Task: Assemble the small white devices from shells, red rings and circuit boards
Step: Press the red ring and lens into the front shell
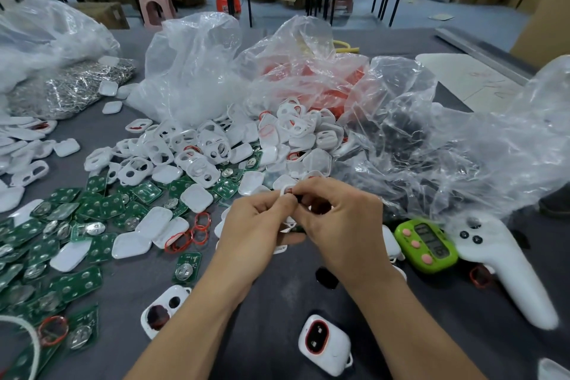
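Note:
My left hand (256,222) and my right hand (336,219) meet above the grey table, and together they pinch a small white shell (285,191) with something red and dark in it; most of it is hidden by my fingers. A heap of white shells (216,148) lies behind my hands. Green circuit boards (61,225) are spread at the left. Loose red rings (197,231) lie just left of my left hand. A white device with a red ring (324,342) sits near the front edge, and another shell (163,308) lies to its left.
Clear plastic bags (431,148) rise at the back and right, one holding red parts (324,83). A green timer (427,245) and a white controller (499,262) lie at the right. A bag of metal clips (68,89) is at the back left.

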The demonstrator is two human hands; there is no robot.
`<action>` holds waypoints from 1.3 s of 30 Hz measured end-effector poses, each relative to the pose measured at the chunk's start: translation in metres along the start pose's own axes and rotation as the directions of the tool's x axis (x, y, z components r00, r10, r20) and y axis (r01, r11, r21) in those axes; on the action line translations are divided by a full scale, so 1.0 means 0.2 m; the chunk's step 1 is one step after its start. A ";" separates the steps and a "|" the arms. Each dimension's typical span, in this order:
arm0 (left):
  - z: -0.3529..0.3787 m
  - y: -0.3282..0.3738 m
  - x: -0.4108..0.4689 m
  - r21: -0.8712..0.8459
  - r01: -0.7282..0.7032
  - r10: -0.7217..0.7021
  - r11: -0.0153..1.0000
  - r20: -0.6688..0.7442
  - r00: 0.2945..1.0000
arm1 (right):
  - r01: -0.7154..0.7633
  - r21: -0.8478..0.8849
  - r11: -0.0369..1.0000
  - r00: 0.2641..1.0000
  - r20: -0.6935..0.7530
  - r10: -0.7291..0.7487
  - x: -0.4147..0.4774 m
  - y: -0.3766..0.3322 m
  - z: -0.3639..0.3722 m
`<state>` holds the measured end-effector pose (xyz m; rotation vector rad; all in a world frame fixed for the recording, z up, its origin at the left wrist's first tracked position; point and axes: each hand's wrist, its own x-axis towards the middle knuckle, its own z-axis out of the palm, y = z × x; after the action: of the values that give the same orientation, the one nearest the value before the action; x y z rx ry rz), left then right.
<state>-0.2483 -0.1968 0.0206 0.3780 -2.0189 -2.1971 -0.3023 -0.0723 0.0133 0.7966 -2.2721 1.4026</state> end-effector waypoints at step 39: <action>0.01 -0.02 -0.03 0.509 -0.240 0.309 0.827 -0.054 0.950 | -0.524 0.452 0.722 0.852 0.267 0.451 0.02 0.00 -0.03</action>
<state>-0.2432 -0.1938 0.0182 0.2524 -2.3696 -1.4256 -0.3050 -0.0681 0.0182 0.4358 -2.3397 2.3370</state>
